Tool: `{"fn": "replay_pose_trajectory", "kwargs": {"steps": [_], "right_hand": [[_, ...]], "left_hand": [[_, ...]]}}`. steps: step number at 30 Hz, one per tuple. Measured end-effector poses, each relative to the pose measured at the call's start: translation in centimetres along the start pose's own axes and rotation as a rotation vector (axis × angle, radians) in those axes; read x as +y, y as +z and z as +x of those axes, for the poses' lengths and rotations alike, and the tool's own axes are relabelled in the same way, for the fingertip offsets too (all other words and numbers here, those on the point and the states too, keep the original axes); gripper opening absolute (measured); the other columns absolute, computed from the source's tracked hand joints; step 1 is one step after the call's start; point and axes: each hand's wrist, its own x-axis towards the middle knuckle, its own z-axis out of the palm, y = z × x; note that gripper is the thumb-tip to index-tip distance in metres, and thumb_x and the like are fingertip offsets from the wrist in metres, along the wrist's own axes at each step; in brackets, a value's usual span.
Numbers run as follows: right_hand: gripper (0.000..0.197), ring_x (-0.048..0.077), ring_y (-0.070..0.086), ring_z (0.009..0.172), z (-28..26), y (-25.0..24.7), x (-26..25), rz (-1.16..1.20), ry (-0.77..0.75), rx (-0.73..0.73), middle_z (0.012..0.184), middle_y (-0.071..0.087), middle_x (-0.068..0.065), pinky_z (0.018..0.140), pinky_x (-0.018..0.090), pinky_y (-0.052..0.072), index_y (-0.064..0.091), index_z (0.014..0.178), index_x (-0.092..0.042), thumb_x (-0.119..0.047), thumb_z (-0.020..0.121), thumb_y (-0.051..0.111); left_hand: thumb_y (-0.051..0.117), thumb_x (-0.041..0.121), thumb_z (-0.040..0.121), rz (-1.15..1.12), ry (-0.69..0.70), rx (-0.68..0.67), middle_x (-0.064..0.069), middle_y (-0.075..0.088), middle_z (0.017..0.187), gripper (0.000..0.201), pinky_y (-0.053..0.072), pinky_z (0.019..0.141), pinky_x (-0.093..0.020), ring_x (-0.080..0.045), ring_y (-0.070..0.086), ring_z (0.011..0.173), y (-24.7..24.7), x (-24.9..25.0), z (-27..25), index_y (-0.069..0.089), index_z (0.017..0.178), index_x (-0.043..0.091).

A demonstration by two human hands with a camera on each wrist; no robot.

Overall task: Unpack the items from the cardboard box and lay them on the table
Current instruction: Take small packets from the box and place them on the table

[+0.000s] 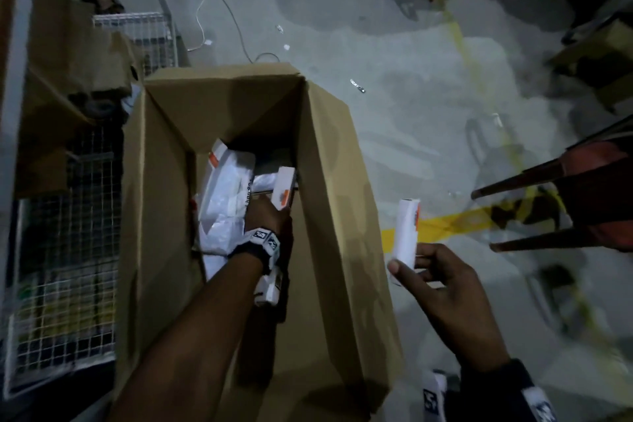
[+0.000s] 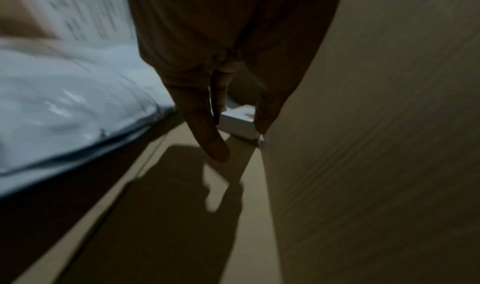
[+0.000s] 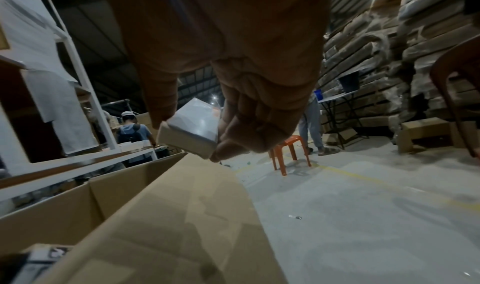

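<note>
Nearest us, the right hand (image 1: 442, 279) pinches a small white carton (image 1: 406, 228) clear of the cardboard box (image 1: 339, 216), presumably bound for the worktop. Deeper, the left hand (image 1: 269, 216) reaches a second white carton (image 1: 284, 190); whether it grips, we cannot tell. White poly bags (image 1: 227, 188) remain inside.

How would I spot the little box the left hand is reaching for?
Find the big open cardboard box on the floor. Deep inside, against its right wall, past the crumpled white plastic bags, stands a small white box by the left hand. Its orange mark and rigid edges distinguish it.
</note>
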Motion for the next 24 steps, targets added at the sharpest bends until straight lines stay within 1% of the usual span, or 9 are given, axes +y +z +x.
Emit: {"fn": "replay_pose_trajectory", "kwargs": {"steps": [4, 7, 8, 10, 12, 15, 18, 21, 24], "right_hand": [[0.024, 0.008, 0.065, 0.075, -0.4, 1.1, -1.1, 0.036, -0.08, -0.004, 0.085, 0.073, -0.011, 0.068, 0.031, 0.055, 0.068, 0.094, -0.027, -0.036, 0.078, 0.083], [0.019, 0.005, 0.063, 0.071, -1.1, 2.0, -3.1, 0.092, -0.138, -0.065, 0.083, 0.072, -0.015, 0.066, 0.025, 0.052, 0.069, 0.094, -0.027, -0.035, 0.082, 0.081], [0.014, 0.003, 0.062, 0.069, -1.4, 2.3, -3.9, 0.127, -0.149, -0.101, 0.08, 0.071, -0.017, 0.063, 0.022, 0.05, 0.069, 0.093, -0.027, -0.032, 0.084, 0.079], [0.007, 0.001, 0.062, 0.068, -2.4, 3.1, -5.6, 0.247, -0.138, -0.205, 0.075, 0.069, -0.018, 0.062, 0.019, 0.045, 0.071, 0.095, -0.024, -0.03, 0.091, 0.073], [0.019, 0.012, 0.063, 0.073, -3.4, 4.3, -7.2, 0.405, -0.086, -0.324, 0.08, 0.07, -0.008, 0.064, 0.025, 0.046, 0.072, 0.097, -0.02, -0.037, 0.095, 0.066], [0.027, 0.024, 0.057, 0.067, -4.7, 6.8, -10.1, 0.766, 0.192, -0.455, 0.076, 0.063, 0.014, 0.057, 0.03, 0.046, 0.069, 0.098, -0.009, -0.034, 0.092, 0.061], [0.034, 0.017, 0.055, 0.053, -6.4, 9.5, -13.1, 1.037, 0.373, -0.606, 0.066, 0.058, 0.009, 0.049, 0.027, 0.044, 0.059, 0.117, -0.004, -0.028, 0.093, 0.053], [0.041, 0.015, 0.058, 0.052, -8.3, 12.2, -15.6, 1.005, 0.358, -0.699, 0.067, 0.061, 0.01, 0.049, 0.028, 0.048, 0.057, 0.128, 0.001, -0.028, 0.103, 0.045], [0.033, 0.018, 0.068, 0.072, -11.9, 15.0, -18.5, 0.811, 0.239, -0.706, 0.096, 0.067, 0.014, 0.061, 0.032, 0.053, 0.064, 0.123, -0.01, -0.031, 0.099, 0.055]], "left_hand": [[0.072, 0.05, 0.072, -0.204, -0.129, -0.004, -0.015, 0.075, 0.084, 0.05, 0.057, 0.073, -0.034, -0.032, 0.073, 0.083, -4.9, 0.2, -4.3, 0.073, 0.093, 0.005], [0.078, 0.022, 0.078, -0.524, -0.148, 0.006, -0.011, 0.072, 0.07, 0.018, 0.057, 0.059, -0.032, -0.027, 0.071, 0.065, -9.7, 0.5, -9.3, 0.072, 0.083, 0.006], [0.079, 0.017, 0.08, -0.6, -0.12, 0.026, -0.011, 0.072, 0.07, 0.013, 0.056, 0.06, -0.032, -0.026, 0.069, 0.064, -11.5, 0.7, -11.2, 0.071, 0.082, 0.008], [0.078, 0.013, 0.083, -0.742, -0.071, 0.078, -0.013, 0.073, 0.078, 0.013, 0.058, 0.066, -0.033, -0.022, 0.069, 0.066, -15.4, 0.8, -15.1, 0.07, 0.09, 0.007], [0.072, 0.008, 0.087, -0.927, -0.055, 0.117, -0.016, 0.073, 0.085, 0.017, 0.06, 0.066, -0.028, -0.016, 0.071, 0.067, -19.2, 0.7, -18.9, 0.067, 0.102, 0.0], [0.062, 0.001, 0.092, -1.19, -0.032, 0.11, -0.014, 0.075, 0.095, 0.018, 0.061, 0.072, -0.022, -0.017, 0.074, 0.08, -24.9, -0.9, -23.8, 0.064, 0.11, -0.002], [0.056, -0.003, 0.093, -1.337, -0.011, 0.124, -0.014, 0.075, 0.103, 0.029, 0.06, 0.07, -0.021, -0.022, 0.075, 0.088, -30.1, -4.3, -26.8, 0.058, 0.122, -0.003], [0.053, -0.006, 0.093, -1.413, -0.004, 0.195, -0.016, 0.073, 0.11, 0.032, 0.06, 0.072, -0.023, -0.022, 0.075, 0.092, -34.6, -7.8, -29.0, 0.056, 0.124, 0.002], [0.055, -0.004, 0.093, -1.44, 0.032, 0.246, -0.019, 0.07, 0.116, 0.03, 0.061, 0.074, -0.025, -0.026, 0.074, 0.094, -38.3, -11.5, -31.0, 0.056, 0.122, 0.002]]}}
